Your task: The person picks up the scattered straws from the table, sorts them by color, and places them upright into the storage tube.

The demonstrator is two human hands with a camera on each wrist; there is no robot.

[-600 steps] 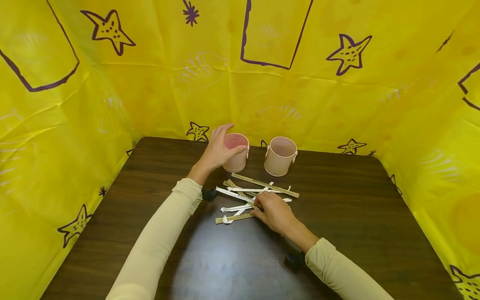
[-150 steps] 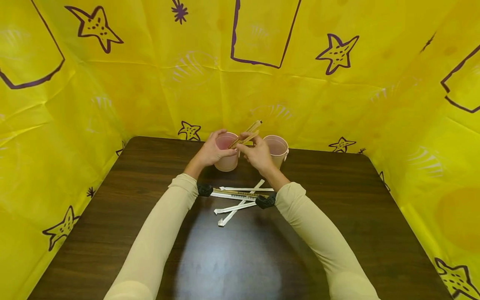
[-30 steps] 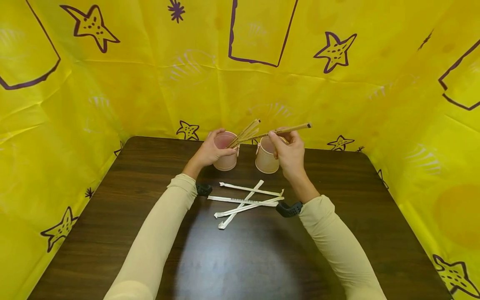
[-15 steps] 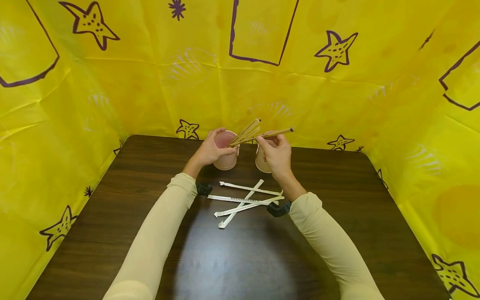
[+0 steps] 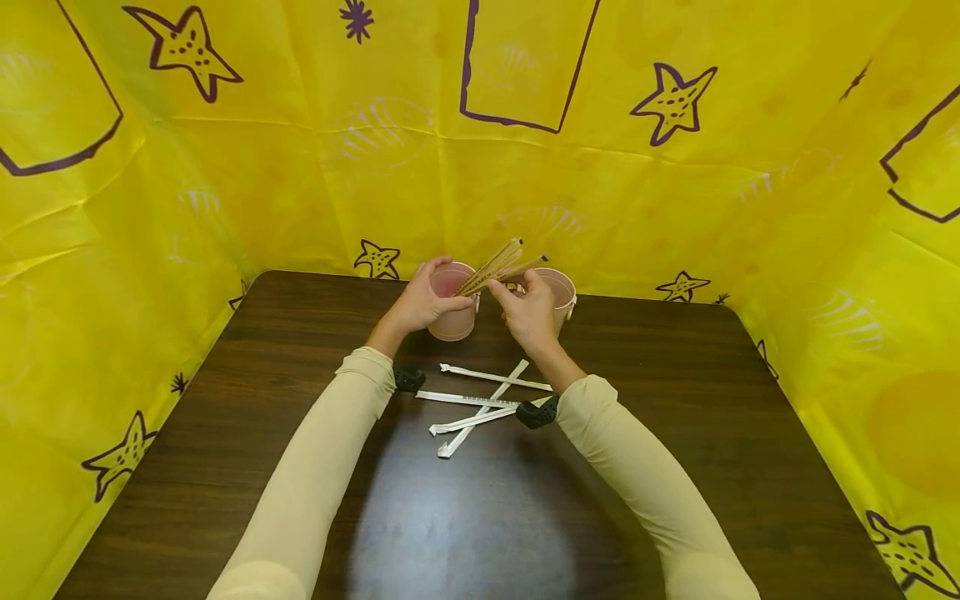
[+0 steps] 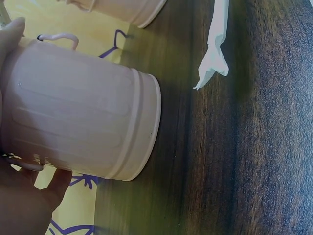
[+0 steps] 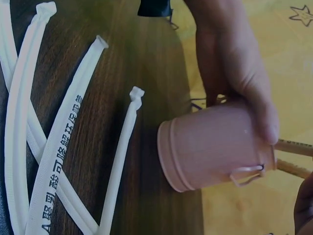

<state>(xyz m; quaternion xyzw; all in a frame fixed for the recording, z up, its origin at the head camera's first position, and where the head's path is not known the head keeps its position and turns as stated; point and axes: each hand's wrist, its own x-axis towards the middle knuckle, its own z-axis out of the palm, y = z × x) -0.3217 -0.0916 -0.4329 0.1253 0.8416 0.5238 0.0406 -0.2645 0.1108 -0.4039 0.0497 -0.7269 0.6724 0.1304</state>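
My left hand (image 5: pixel 422 302) grips the left pink bucket (image 5: pixel 452 327), thumb on the near side of the rim and fingers round the far side. Several brown paper-wrapped straws (image 5: pixel 495 260) lean out of this bucket to the right. At its rim, my right hand (image 5: pixel 531 317) pinches one more brown wrapped straw (image 5: pixel 534 263), its lower end in the bucket mouth. In the right wrist view the bucket (image 7: pixel 215 147) stands upright on the table, a small handle on its side. The right hand is mostly out of that view, at the right edge.
A second pink bucket (image 5: pixel 564 305) stands just right of the first, partly behind my right hand. Several white paper-wrapped straws (image 5: pixel 468 425) lie crossed on the dark wooden table (image 5: pixel 300 367) in front. A yellow patterned cloth (image 5: pixel 300 192) hangs behind and at both sides.
Brown straws that lay among the white ones 20 seconds ago now lean in the left bucket. Over the last second my right hand moved left with one straw, sliding it into that bucket.
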